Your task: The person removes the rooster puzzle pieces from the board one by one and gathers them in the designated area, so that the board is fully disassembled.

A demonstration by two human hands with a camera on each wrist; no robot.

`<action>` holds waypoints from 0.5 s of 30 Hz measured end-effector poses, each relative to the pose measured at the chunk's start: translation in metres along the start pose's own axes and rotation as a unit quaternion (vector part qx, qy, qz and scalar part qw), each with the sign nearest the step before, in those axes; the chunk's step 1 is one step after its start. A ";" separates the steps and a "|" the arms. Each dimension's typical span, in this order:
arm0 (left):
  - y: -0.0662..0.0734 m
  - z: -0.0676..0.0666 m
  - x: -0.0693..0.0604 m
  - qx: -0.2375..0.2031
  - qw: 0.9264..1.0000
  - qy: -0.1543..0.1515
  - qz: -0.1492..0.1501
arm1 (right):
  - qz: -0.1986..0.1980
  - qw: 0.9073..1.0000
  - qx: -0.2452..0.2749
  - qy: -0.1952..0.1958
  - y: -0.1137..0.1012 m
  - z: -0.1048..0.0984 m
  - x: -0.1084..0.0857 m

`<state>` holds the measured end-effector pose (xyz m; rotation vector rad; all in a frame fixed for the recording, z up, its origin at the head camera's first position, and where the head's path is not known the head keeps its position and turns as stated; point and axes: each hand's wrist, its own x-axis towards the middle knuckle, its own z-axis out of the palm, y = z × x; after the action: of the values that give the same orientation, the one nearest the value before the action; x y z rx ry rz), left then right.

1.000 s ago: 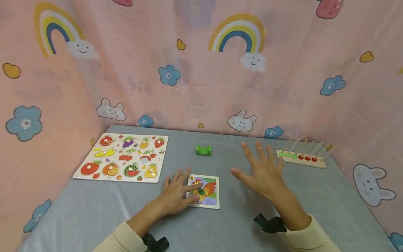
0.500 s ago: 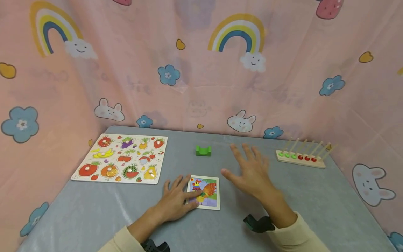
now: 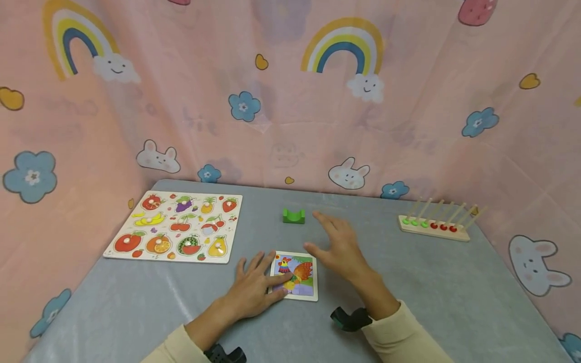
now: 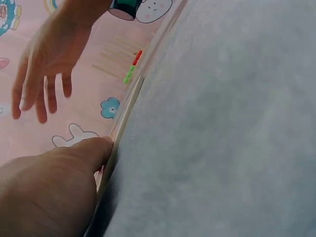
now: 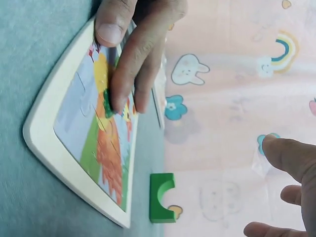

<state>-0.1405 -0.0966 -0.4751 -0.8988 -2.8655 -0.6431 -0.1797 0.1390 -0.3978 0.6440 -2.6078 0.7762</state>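
Note:
A small square puzzle with a white frame and a hen picture (image 3: 303,275) lies flat on the grey table. My left hand (image 3: 251,288) rests over its left part, fingers spread, with the index fingertip and thumb on the picture. In the right wrist view, the left hand's fingers (image 5: 129,69) touch the picture. Above the table, right of and beyond the puzzle, my right hand (image 3: 340,249) hangs with fingers extended and nothing in it. A green block with a curved notch (image 3: 293,217) stands behind the puzzle, left of the right hand's fingertips; it shows in the right wrist view (image 5: 162,198).
A large fruit board (image 3: 174,228) lies at the back left of the table (image 3: 181,287). At the back right stands a wooden base with slanted pegs and green and red beads (image 3: 434,228). A pink patterned curtain (image 3: 290,141) hangs behind the table.
My right hand has moved left, closer to the green block and the puzzle, and its fingers are less spread. The left hand has shifted slightly and stays on the puzzle.

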 end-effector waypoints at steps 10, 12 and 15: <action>-0.001 0.002 0.001 0.008 1.000 0.006 0.001 | 0.001 0.996 0.086 -0.017 -0.001 0.024 0.003; -0.001 0.002 0.001 0.009 1.000 0.005 0.003 | 0.013 0.994 0.102 -0.022 -0.002 0.029 0.003; -0.001 0.002 0.001 0.010 1.000 0.005 0.006 | 0.032 0.991 0.129 -0.035 -0.004 0.035 0.003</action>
<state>-0.1417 -0.0963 -0.4773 -0.9060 -2.8506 -0.6161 -0.1872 0.1150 -0.4222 0.6704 -2.6255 1.1436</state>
